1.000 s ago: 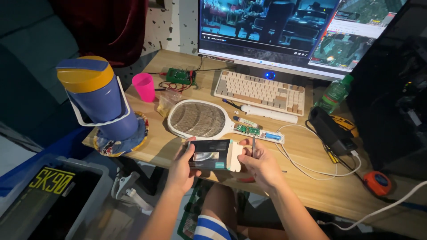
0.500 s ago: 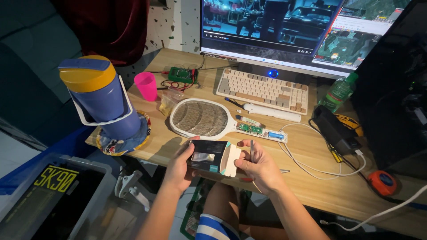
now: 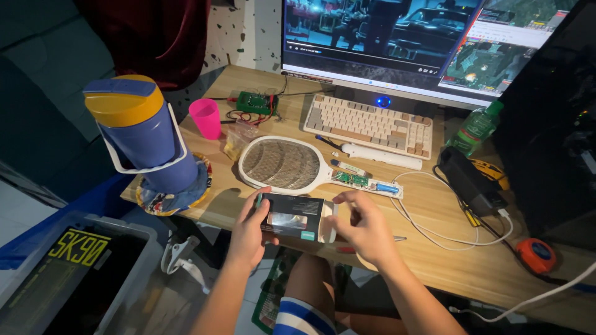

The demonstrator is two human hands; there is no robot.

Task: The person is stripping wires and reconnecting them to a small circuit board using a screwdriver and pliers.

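Both hands clamp a small dark box (image 3: 292, 216) at the near edge of the wooden desk (image 3: 434, 260): the left hand (image 3: 248, 232) grips its left end, the right hand (image 3: 363, 226) its white right end. The box's front shows a pale picture panel and a small teal label. Just beyond lies a white racket-shaped swatter (image 3: 282, 164), its handle opened; far left stands a blue jug with a yellow lid (image 3: 139, 133).

A wooden desk (image 3: 434, 254) carries a keyboard (image 3: 369, 124), racket-shaped swatter (image 3: 282, 164), pink cup (image 3: 205, 118) and blue jug (image 3: 144, 133).
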